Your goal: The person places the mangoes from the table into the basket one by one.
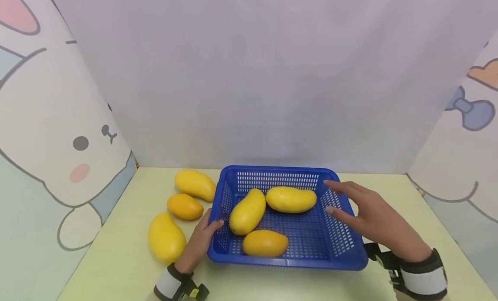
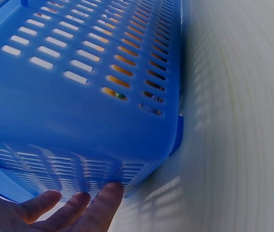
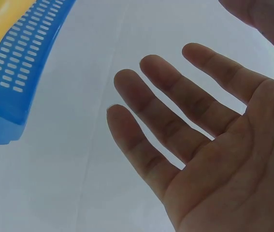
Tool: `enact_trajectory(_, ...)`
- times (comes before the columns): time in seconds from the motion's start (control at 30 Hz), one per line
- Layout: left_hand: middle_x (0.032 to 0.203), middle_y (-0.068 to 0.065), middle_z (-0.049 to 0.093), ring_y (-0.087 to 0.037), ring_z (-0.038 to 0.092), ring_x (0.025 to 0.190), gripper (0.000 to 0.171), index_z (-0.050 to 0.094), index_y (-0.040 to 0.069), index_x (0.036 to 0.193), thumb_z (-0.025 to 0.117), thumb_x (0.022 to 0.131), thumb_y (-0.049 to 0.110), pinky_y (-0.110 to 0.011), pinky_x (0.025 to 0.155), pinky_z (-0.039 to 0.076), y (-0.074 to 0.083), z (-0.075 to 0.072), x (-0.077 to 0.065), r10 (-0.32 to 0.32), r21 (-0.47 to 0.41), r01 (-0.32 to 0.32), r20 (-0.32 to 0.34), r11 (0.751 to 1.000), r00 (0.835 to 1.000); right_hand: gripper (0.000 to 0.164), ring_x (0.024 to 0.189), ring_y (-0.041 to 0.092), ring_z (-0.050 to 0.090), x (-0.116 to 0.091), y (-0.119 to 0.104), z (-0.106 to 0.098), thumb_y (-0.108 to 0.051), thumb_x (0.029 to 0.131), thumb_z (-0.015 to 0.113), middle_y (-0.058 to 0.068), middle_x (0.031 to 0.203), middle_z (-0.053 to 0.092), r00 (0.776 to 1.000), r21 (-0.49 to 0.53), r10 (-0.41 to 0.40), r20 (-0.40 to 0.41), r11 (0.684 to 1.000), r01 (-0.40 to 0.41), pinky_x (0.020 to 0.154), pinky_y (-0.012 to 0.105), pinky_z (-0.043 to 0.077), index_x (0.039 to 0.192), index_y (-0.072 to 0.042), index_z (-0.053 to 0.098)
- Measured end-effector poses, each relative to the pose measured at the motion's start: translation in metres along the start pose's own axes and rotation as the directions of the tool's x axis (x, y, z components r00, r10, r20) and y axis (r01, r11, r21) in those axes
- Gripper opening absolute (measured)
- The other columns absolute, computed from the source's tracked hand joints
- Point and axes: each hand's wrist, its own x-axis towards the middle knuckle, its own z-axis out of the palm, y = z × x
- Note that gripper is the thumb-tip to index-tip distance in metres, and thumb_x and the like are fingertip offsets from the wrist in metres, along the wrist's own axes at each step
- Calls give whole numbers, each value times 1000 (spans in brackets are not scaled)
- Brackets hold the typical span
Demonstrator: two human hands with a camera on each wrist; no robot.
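Observation:
A blue plastic basket (image 1: 303,232) with slotted walls holds three yellow mangoes: one leaning at the left (image 1: 247,212), one at the back (image 1: 291,200) and a more orange one at the front (image 1: 266,243). My left hand (image 1: 199,242) grips the basket's left side, thumb over the rim. In the left wrist view, its fingers (image 2: 100,205) lie against the slotted outer wall. Over the right rim hovers my right hand (image 1: 373,214), its fingers spread and holding nothing. The right wrist view shows its bare palm (image 3: 223,169) apart from the basket (image 3: 6,101).
Left of the basket, three more mangoes lie on the pale yellow table (image 1: 113,253): one at the back (image 1: 194,184), a small orange one (image 1: 184,206) and a large one (image 1: 166,238) near my left wrist. A pale curtain (image 1: 272,84) hangs behind; printed panels (image 1: 46,132) flank the table.

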Motion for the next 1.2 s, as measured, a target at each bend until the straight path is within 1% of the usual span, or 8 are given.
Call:
enact_trajectory(0.17, 138, -11, 43, -29, 48, 115, 48, 31, 19, 141, 43, 96, 32, -51, 95, 39, 0, 0, 0, -7, -3, 7, 1, 1000, 1000, 55, 108, 17, 53, -6, 4, 1, -32, 84, 68, -1, 127, 54, 998, 9, 11, -61, 1000, -10, 80, 40, 50, 134, -25, 47)
enact_trajectory(0.3, 137, -11, 43, -29, 48, 114, 48, 30, 19, 141, 43, 96, 32, -51, 94, 39, 0, 0, 1, 0, -4, 1, 5, 1000, 1000, 55, 106, 20, 54, -9, 6, 1, -33, 83, 68, 1, 126, 55, 995, 5, 49, -88, 999, -49, 79, 46, 50, 133, -21, 49)
enact_trajectory(0.4, 138, -11, 43, -29, 48, 115, 48, 30, 19, 141, 42, 96, 32, -51, 94, 40, -1, 0, 1, 4, -6, -4, 9, 1000, 1000, 55, 104, 21, 54, -12, 8, 0, -36, 84, 67, 2, 125, 56, 992, -1, 73, -103, 997, -73, 78, 49, 50, 133, -21, 48)
enact_trajectory(0.63, 138, -12, 42, -30, 48, 115, 48, 29, 19, 142, 42, 97, 31, -51, 94, 40, 1, -1, 1, -5, -4, 5, 2, 1000, 1000, 57, 102, 19, 53, -13, 9, -2, -35, 82, 69, 0, 120, 57, 988, -15, 79, -131, 997, -82, 75, 48, 50, 134, -28, 46)
enact_trajectory(0.83, 138, -11, 42, -30, 48, 114, 48, 30, 19, 141, 42, 97, 30, -51, 94, 40, 0, -1, 0, 1, -5, -1, 0, 1000, 1000, 57, 100, 20, 53, -15, 10, -2, -33, 82, 69, 1, 120, 57, 986, -11, 85, -147, 996, -87, 73, 47, 50, 134, -25, 47)
enact_trajectory(0.97, 139, -11, 41, -30, 48, 115, 49, 29, 20, 142, 42, 96, 31, -52, 94, 39, 0, 0, 0, -2, -4, 2, 7, 1000, 1000, 60, 102, 18, 52, -16, 15, -2, -32, 82, 69, 3, 121, 56, 981, -3, 101, -166, 995, -103, 76, 47, 49, 136, -25, 45)
enact_trajectory(1.07, 139, -13, 41, -31, 48, 115, 49, 28, 18, 143, 41, 97, 31, -53, 94, 39, 0, -1, 0, 1, 0, -1, 7, 1000, 1000, 62, 104, 22, 51, -15, 20, 0, -33, 83, 68, 7, 123, 54, 980, 1, 111, -163, 994, -113, 77, 48, 49, 139, -23, 42)
enact_trajectory(1.2, 139, -13, 41, -32, 48, 115, 49, 28, 18, 143, 41, 97, 31, -53, 94, 39, -1, -1, 0, 3, -2, -3, 10, 1000, 1000, 66, 106, 31, 51, -16, 27, 4, -33, 84, 67, 14, 127, 50, 980, 5, 138, -143, 990, -139, 77, 52, 49, 141, -19, 38)
